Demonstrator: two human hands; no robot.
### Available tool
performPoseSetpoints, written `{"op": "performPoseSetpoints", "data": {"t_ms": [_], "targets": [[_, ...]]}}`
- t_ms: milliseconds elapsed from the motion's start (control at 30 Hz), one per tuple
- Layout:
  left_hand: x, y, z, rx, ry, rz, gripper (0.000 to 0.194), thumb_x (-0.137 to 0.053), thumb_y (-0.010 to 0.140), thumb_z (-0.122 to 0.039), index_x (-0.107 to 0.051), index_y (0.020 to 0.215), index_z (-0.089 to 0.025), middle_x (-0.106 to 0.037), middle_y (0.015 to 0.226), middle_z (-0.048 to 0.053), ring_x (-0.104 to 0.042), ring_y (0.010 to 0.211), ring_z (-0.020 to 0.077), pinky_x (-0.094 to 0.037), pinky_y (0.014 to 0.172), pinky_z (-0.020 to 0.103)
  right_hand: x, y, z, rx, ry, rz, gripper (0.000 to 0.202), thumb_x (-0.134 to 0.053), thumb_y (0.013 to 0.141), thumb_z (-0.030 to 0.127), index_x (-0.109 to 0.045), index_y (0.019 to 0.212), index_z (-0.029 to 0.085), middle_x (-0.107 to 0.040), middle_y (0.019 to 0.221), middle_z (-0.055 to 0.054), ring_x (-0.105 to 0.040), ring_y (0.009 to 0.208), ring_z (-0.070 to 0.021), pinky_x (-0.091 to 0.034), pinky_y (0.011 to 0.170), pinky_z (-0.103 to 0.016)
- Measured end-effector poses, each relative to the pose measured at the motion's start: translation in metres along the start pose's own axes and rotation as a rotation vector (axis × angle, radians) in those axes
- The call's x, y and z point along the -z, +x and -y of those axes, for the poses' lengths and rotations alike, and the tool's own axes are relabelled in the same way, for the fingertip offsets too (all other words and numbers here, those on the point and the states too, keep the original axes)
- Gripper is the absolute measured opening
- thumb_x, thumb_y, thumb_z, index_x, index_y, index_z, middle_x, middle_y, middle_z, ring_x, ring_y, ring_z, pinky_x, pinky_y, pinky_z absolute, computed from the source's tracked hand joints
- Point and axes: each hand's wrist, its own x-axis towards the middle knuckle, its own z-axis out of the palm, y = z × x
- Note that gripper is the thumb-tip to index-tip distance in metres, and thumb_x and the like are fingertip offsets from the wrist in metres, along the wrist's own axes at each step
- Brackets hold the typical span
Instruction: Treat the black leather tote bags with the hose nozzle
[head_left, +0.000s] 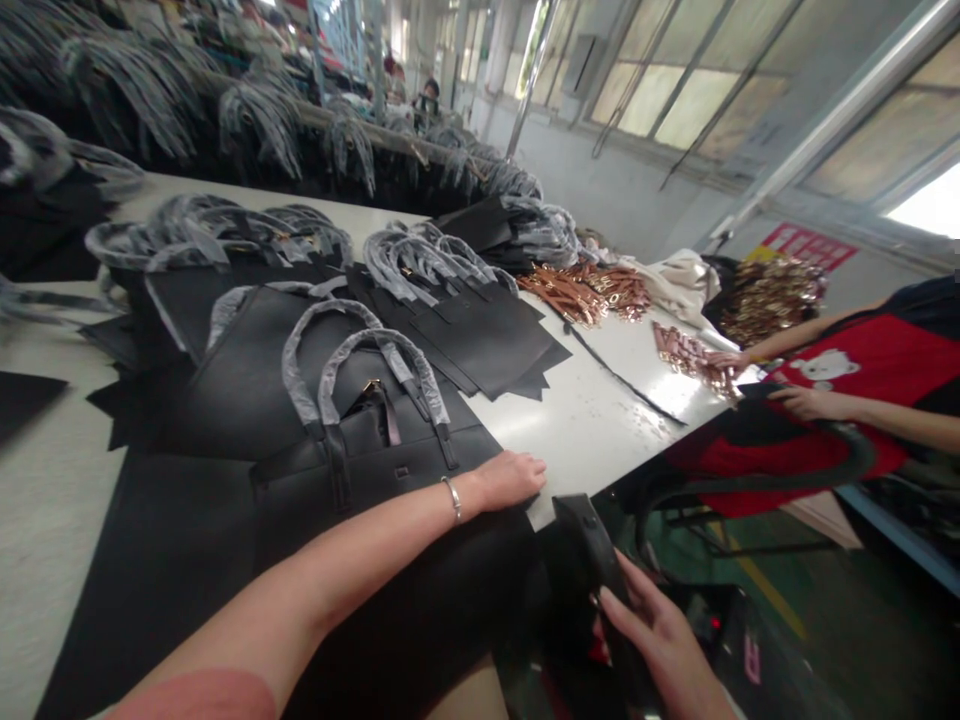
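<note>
My left hand (pixel 511 481), a bracelet at its wrist, rests at the right edge of a black handbag (pixel 315 560) spread flat on the table. Its fingers are curled; what is beneath them is hidden. The handbag's two handles (pixel 382 350) are wrapped in clear plastic, and a small gold-coloured clasp (pixel 369 388) shows between them. My right hand (pixel 660 630), beyond the table edge, grips a long, dark, stiff-looking piece (pixel 589 535); its kind is unclear. The upper end of this piece stands close to my left hand.
More black bags with wrapped handles (pixel 480 335) lie stacked behind. Brown straps with gold fittings (pixel 592 290) are piled on the white table (pixel 562 440). At right, a co-worker's hands (pixel 731 360) are near pinkish straps (pixel 686 350). A black chair frame (pixel 855 455) stands beside the table.
</note>
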Motion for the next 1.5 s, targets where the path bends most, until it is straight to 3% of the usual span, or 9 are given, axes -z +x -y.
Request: {"op": "performPoseSetpoints", "data": {"t_ms": [200, 300, 400, 533, 667, 867, 1100, 1333, 1500], "targets": [[0.012, -0.026, -0.006, 0.484, -0.309, -0.098, 0.018, -0.039, 0.095, -0.019, -0.057, 0.096, -0.015, -0.06, 0.097, 0.007, -0.059, 0.084, 0.0158, -0.048, 0.075, 0.026, -0.003, -0.001, 0.025, -0.027, -0.071, 0.09, 0.099, -0.076, 0.063, 0.057, -0.037, 0.142, 0.013, -0.064, 0.063, 0.001, -0.056, 0.052, -0.0161, -0.045, 0.047, -0.026], [0.027, -0.058, -0.003, 0.589, -0.296, -0.167, 0.012, -0.048, 0.091, -0.017, -0.057, 0.099, -0.016, -0.059, 0.106, 0.007, -0.056, 0.098, 0.0176, -0.046, 0.087, 0.029, -0.004, 0.005, 0.041, -0.035, -0.132, 0.225, 0.085, -0.073, 0.069, 0.053, -0.043, 0.139, 0.015, -0.062, 0.064, 0.002, -0.057, 0.052, -0.0151, -0.046, 0.047, -0.025], [0.033, -0.1, -0.002, 0.669, -0.158, -0.151, 0.011, -0.057, 0.085, -0.016, -0.063, 0.094, -0.017, -0.06, 0.114, 0.009, -0.052, 0.11, 0.0234, -0.042, 0.096, 0.038, -0.008, 0.02, 0.053, -0.057, -0.148, 0.316, 0.071, -0.071, 0.073, 0.049, -0.049, 0.134, 0.02, -0.064, 0.074, 0.0, -0.06, 0.054, -0.015, -0.047, 0.046, -0.025], [0.026, -0.147, -0.02, 0.661, -0.065, -0.131, 0.024, -0.056, 0.086, -0.017, -0.063, 0.108, -0.021, -0.057, 0.127, 0.007, -0.048, 0.121, 0.0246, -0.037, 0.104, 0.043, -0.024, 0.039, 0.067, 0.039, -0.208, 0.283, 0.067, -0.069, 0.074, 0.047, -0.051, 0.13, 0.016, -0.062, 0.065, 0.001, -0.058, 0.05, -0.0149, -0.046, 0.044, -0.025], [0.02, -0.171, -0.048, 0.681, -0.026, -0.178, 0.03, -0.057, 0.088, -0.024, -0.059, 0.117, -0.024, -0.054, 0.132, 0.008, -0.045, 0.125, 0.0236, -0.031, 0.109, 0.045, -0.05, 0.038, 0.082, 0.132, -0.247, 0.281, 0.07, -0.065, 0.078, 0.049, -0.045, 0.135, 0.015, -0.058, 0.053, 0.004, -0.055, 0.047, -0.014, -0.043, 0.045, -0.023], [0.023, -0.183, -0.073, 0.733, -0.03, -0.231, 0.032, -0.055, 0.089, -0.03, -0.057, 0.121, -0.028, -0.052, 0.133, 0.007, -0.045, 0.122, 0.0259, -0.032, 0.106, 0.047, -0.098, 0.036, 0.097, 0.021, -0.252, 0.548, 0.057, -0.068, 0.077, 0.043, -0.051, 0.126, 0.02, -0.061, 0.072, 0.002, -0.059, 0.051, -0.0128, -0.047, 0.044, -0.023], [0.018, -0.194, -0.079, 0.705, -0.09, -0.24, 0.041, -0.057, 0.088, -0.032, -0.051, 0.128, -0.026, -0.047, 0.14, 0.007, -0.041, 0.129, 0.0263, -0.031, 0.11, 0.047, -0.16, 0.054, 0.12, 0.168, -0.294, 0.565, 0.038, -0.066, 0.078, 0.041, -0.059, 0.109, 0.019, -0.057, 0.063, 0.005, -0.055, 0.047, -0.0117, -0.044, 0.042, -0.021], [0.023, -0.23, -0.089, 0.794, -0.115, -0.281, 0.046, -0.063, 0.084, -0.033, -0.052, 0.127, -0.022, -0.049, 0.139, 0.008, -0.043, 0.129, 0.0241, -0.03, 0.113, 0.044, -0.151, 0.022, 0.119, 0.028, -0.403, 0.658, 0.062, -0.067, 0.078, 0.043, -0.048, 0.133, 0.021, -0.058, 0.061, 0.005, -0.058, 0.051, -0.0131, -0.046, 0.046, -0.022], [0.024, -0.235, -0.093, 0.78, -0.112, -0.288, 0.046, -0.064, 0.084, -0.035, -0.052, 0.127, -0.022, -0.049, 0.138, 0.008, -0.044, 0.128, 0.0243, -0.031, 0.113, 0.043, -0.158, 0.017, 0.115, 0.056, -0.441, 0.704, 0.065, -0.066, 0.079, 0.041, -0.044, 0.137, 0.02, -0.057, 0.062, 0.005, -0.058, 0.051, -0.0129, -0.046, 0.046, -0.021]]}}
